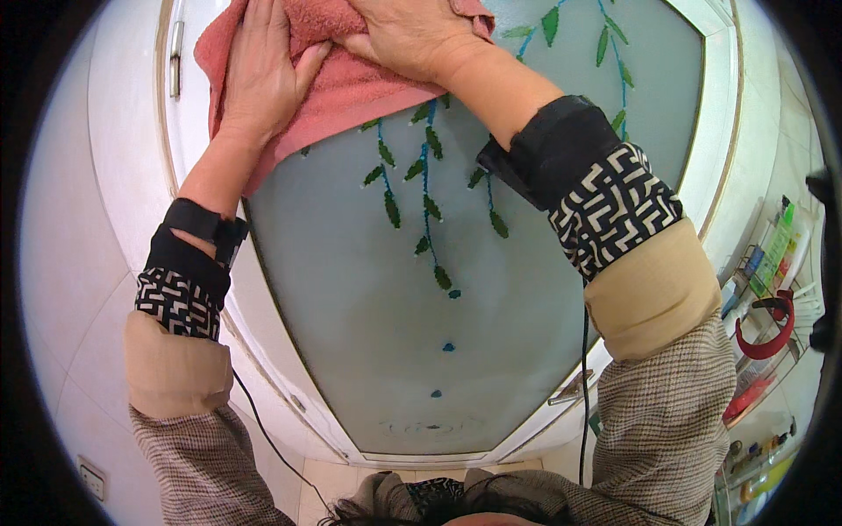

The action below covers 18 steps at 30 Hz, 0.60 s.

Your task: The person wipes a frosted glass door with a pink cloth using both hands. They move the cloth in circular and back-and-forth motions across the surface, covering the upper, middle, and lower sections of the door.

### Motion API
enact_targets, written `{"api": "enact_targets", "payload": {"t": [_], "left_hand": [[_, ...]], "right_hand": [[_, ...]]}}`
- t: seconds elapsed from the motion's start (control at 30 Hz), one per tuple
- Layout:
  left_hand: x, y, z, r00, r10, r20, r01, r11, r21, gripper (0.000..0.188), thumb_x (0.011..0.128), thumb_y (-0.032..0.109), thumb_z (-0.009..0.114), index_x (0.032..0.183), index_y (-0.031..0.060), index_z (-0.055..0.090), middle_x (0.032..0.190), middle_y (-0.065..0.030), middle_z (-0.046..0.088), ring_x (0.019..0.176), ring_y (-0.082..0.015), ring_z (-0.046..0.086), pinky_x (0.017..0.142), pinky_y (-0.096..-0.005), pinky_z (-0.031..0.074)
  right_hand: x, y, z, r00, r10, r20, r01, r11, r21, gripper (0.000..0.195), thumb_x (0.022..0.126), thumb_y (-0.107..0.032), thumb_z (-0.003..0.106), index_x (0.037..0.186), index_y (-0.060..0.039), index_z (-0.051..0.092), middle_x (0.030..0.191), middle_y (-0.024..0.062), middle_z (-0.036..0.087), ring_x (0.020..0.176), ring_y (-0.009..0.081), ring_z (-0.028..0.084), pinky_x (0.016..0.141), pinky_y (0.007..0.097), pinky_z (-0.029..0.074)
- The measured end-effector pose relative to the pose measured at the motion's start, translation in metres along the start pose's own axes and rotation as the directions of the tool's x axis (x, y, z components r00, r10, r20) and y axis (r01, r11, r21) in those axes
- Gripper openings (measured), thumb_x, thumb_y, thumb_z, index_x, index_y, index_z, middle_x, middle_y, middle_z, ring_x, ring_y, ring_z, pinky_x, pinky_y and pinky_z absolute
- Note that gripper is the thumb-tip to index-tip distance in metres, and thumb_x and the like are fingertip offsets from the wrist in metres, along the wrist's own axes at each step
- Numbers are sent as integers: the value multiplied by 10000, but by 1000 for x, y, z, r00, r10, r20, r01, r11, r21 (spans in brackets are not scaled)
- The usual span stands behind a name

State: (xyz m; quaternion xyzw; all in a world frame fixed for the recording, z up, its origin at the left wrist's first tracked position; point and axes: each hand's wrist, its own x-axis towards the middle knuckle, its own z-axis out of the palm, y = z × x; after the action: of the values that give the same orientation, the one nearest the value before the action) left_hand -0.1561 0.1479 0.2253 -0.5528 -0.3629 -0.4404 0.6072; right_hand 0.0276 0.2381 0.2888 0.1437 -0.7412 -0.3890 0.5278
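A pink terry towel [355, 92] lies spread against the upper part of a frosted glass door panel [355, 276] painted with green leaves on blue stems. My left hand [263, 79] rests flat on the towel's left part, fingers pointing up and thumb apart. Further right, my right hand [408, 33] presses on the towel with its thumb towards my left hand; its fingertips are partly hidden by towel folds and the picture's top edge. Whether either hand grips the cloth is not clear.
The white door frame [717, 98] has a hinge [175, 59] at upper left and a metal handle [571, 389] at lower right. A wire rack [789, 342] at right holds bottles and a red headband [766, 348]. A wall socket [92, 478] is at lower left.
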Motion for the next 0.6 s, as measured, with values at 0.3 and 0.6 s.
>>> {"api": "enact_targets", "payload": {"t": [0.3,0.6], "left_hand": [[1,28,13,999,-44,7,43,998,54,814,895,365,684,1495,-39,309,1563,-268,267,1440,-451,262,1190,-492,233],[-29,54,67,995,-96,4,96,994,-43,852,879,388,698,1499,-41,301,1576,-259,240,1458,-439,231,1201,-489,214]], "right_hand": [[-15,12,-27,998,-13,66,11,1000,26,750,779,-260,717,1407,32,430,1462,303,371,1378,454,338,1171,486,275],[-65,30,-21,981,3,193,-4,1000,4,746,786,-260,709,1422,14,432,1477,294,364,1388,444,334,1171,474,280]]}}
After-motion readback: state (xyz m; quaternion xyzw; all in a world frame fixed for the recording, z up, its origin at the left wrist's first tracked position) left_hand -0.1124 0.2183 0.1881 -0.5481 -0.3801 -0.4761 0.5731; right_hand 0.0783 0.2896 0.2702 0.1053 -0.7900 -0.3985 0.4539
